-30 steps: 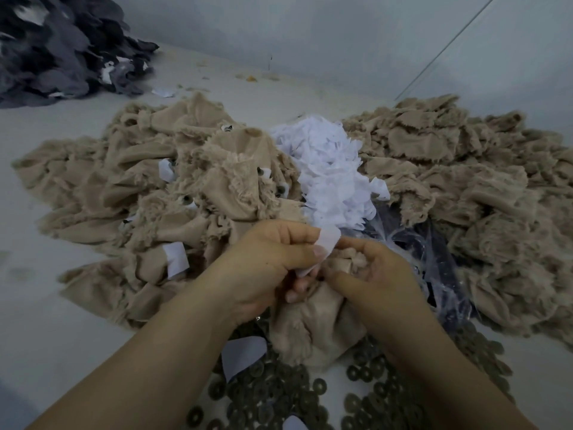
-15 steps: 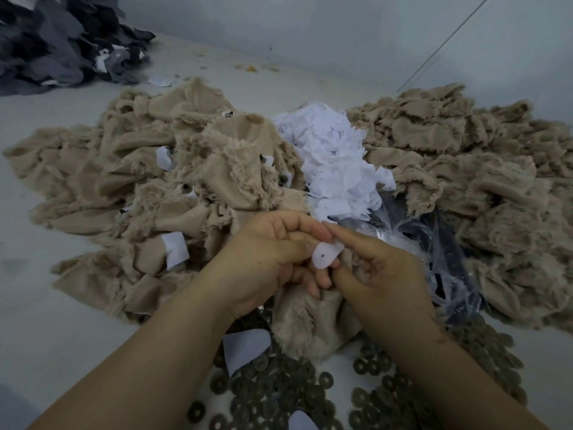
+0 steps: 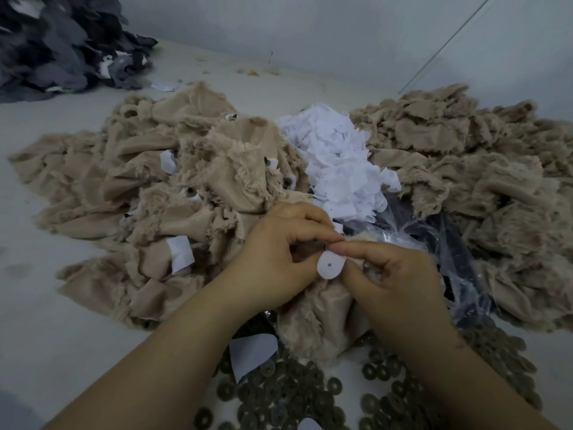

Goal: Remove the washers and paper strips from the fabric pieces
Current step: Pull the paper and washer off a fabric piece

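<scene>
Big beige fabric heap (image 3: 148, 193) on the left, still studded with paper bits, and a second beige pile (image 3: 477, 175) on the right. White paper scraps (image 3: 338, 162) are mounded between them, dark washers (image 3: 291, 395) scattered up front. Both hands meet over one fabric piece (image 3: 322, 318) in the middle: left hand (image 3: 276, 259) has its fingers curled, pinching at the top, right hand (image 3: 400, 274) pinches a little white paper strip (image 3: 330, 265) with a hole in it.

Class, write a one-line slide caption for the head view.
Both hands pinch a white paper strip on tan fabric, above loose washers.
</scene>
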Demonstrator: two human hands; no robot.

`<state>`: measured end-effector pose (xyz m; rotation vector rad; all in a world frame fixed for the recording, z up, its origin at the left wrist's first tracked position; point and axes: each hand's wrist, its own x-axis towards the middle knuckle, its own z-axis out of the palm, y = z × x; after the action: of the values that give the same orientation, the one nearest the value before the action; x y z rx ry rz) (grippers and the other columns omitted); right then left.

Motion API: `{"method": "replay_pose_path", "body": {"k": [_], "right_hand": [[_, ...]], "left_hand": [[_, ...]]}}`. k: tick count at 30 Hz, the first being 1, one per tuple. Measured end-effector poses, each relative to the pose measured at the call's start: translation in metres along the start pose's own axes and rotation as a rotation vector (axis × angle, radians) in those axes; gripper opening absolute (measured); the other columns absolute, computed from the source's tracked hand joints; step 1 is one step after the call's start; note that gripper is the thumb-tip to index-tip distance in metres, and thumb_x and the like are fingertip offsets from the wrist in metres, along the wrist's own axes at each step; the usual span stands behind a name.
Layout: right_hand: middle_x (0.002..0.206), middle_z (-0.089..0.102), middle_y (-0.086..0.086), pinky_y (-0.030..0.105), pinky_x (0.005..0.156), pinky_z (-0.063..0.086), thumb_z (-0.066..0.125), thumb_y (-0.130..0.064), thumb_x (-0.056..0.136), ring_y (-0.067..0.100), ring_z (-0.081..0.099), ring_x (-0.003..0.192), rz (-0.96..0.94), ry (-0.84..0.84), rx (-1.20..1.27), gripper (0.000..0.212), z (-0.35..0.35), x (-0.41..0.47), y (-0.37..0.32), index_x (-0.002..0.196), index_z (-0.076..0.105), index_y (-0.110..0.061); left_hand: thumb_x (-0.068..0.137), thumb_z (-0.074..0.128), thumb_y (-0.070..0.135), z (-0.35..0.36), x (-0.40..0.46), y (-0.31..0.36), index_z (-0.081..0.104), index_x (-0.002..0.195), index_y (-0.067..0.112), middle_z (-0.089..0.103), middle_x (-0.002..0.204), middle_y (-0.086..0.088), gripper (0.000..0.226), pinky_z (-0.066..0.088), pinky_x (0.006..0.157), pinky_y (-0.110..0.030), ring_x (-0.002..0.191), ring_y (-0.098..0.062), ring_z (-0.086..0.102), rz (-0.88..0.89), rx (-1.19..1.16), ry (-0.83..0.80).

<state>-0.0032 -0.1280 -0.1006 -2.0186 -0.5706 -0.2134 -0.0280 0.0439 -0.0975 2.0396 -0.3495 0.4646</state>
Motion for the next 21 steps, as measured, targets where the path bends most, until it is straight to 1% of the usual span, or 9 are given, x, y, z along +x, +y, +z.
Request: {"method": "replay_pose_path", "body": {"k": [1, 6, 9, 10, 13, 16, 17, 19, 21], "right_hand": [[0.085, 0.072, -0.023, 0.002, 0.072, 0.048, 0.078, -0.009, 0.083, -0.008, 0.068, 0.083, -0.003, 0.000, 0.007, 0.020, 0.000, 0.000, 0.000, 0.096, 0.080, -0.024], [0.079, 0.074, -0.019, 0.004, 0.064, 0.048, 0.078, -0.010, 0.084, -0.005, 0.069, 0.075, 0.048, -0.003, 0.076, 0.017, -0.001, 0.001, -0.001, 0.092, 0.080, -0.025], [0.076, 0.077, -0.005, 0.020, 0.062, 0.056, 0.078, -0.013, 0.084, 0.013, 0.071, 0.073, 0.109, -0.006, 0.146, 0.020, -0.002, 0.001, -0.003, 0.086, 0.077, -0.033], [0.078, 0.077, -0.007, 0.022, 0.065, 0.058, 0.078, -0.012, 0.084, 0.012, 0.071, 0.073, 0.114, -0.007, 0.144, 0.023, -0.001, 0.001, -0.004, 0.087, 0.076, -0.035], [0.087, 0.074, -0.025, 0.012, 0.073, 0.056, 0.078, -0.012, 0.083, -0.008, 0.069, 0.083, 0.139, -0.012, 0.130, 0.028, -0.002, 0.002, -0.005, 0.092, 0.074, -0.038], [0.092, 0.069, -0.029, 0.019, 0.082, 0.058, 0.079, -0.014, 0.083, -0.009, 0.067, 0.091, 0.199, -0.015, 0.114, 0.028, -0.004, 0.005, -0.001, 0.102, 0.073, -0.034], [0.090, 0.069, -0.028, 0.020, 0.082, 0.059, 0.079, -0.014, 0.083, -0.009, 0.068, 0.089, 0.212, -0.016, 0.114, 0.028, -0.004, 0.005, -0.001, 0.101, 0.074, -0.034], [0.082, 0.072, -0.026, 0.017, 0.078, 0.058, 0.078, -0.011, 0.083, -0.010, 0.068, 0.083, 0.209, -0.026, 0.106, 0.028, -0.003, 0.005, 0.000, 0.090, 0.074, -0.037], [0.075, 0.073, -0.026, 0.008, 0.067, 0.053, 0.076, -0.005, 0.083, -0.011, 0.068, 0.074, 0.201, -0.059, 0.131, 0.034, -0.002, 0.004, -0.002, 0.081, 0.072, -0.039]], "left_hand": [[0.084, 0.076, 0.010, 0.000, 0.000, -0.001, 0.076, 0.102, 0.008, 0.068, 0.105, -0.002, 0.018, 0.049, 0.089, -0.038, 0.104, -0.016, 0.059, 0.008, 0.020, 0.009], [0.088, 0.070, 0.013, 0.003, 0.000, -0.001, 0.073, 0.111, 0.009, 0.070, 0.107, 0.000, 0.024, 0.046, 0.095, -0.037, 0.107, -0.011, 0.060, 0.049, -0.014, -0.015], [0.087, 0.070, 0.009, 0.005, 0.000, -0.001, 0.075, 0.107, 0.005, 0.073, 0.100, -0.004, 0.021, 0.051, 0.089, -0.040, 0.099, -0.017, 0.065, 0.042, -0.086, 0.032], [0.087, 0.070, 0.008, 0.005, 0.001, -0.001, 0.076, 0.103, 0.004, 0.074, 0.096, -0.005, 0.017, 0.052, 0.086, -0.040, 0.095, -0.017, 0.066, 0.046, -0.083, 0.085], [0.093, 0.064, 0.011, 0.005, 0.001, 0.002, 0.077, 0.086, 0.005, 0.074, 0.083, -0.001, 0.015, 0.055, 0.074, -0.031, 0.081, -0.013, 0.068, 0.053, -0.067, 0.276], [0.096, 0.061, 0.017, -0.001, 0.004, 0.005, 0.073, 0.079, 0.008, 0.070, 0.070, -0.011, 0.022, 0.058, 0.059, -0.039, 0.062, -0.028, 0.066, -0.113, -0.334, 0.402], [0.094, 0.062, 0.018, -0.003, 0.007, 0.006, 0.073, 0.081, 0.008, 0.069, 0.069, -0.014, 0.020, 0.057, 0.056, -0.041, 0.058, -0.032, 0.064, -0.207, -0.466, 0.394], [0.094, 0.060, 0.014, 0.000, 0.011, 0.008, 0.069, 0.087, 0.002, 0.066, 0.066, -0.017, 0.017, 0.053, 0.049, -0.034, 0.050, -0.028, 0.061, -0.375, -0.697, 0.302], [0.095, 0.059, 0.010, 0.012, 0.011, 0.009, 0.066, 0.087, -0.005, 0.064, 0.065, -0.020, 0.018, 0.051, 0.049, -0.030, 0.048, -0.025, 0.059, -0.481, -0.760, 0.253]]}}
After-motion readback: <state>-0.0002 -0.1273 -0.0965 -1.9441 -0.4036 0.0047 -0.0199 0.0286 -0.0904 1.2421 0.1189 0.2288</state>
